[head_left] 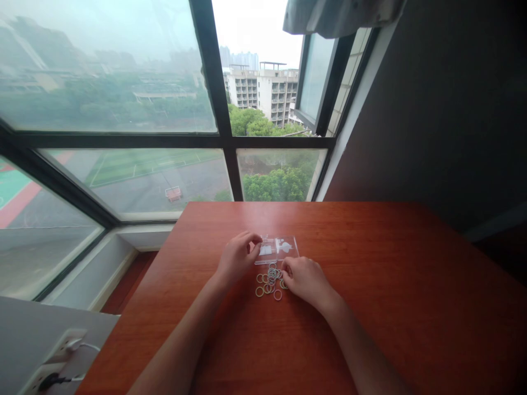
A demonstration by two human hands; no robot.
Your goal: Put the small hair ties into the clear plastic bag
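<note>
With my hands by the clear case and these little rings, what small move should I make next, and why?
I'd probably have your right hand lift one from the pile of small rings: it sits right at the pile's edge, while your left hand is at the left side of the clear case, just beyond.
</note>
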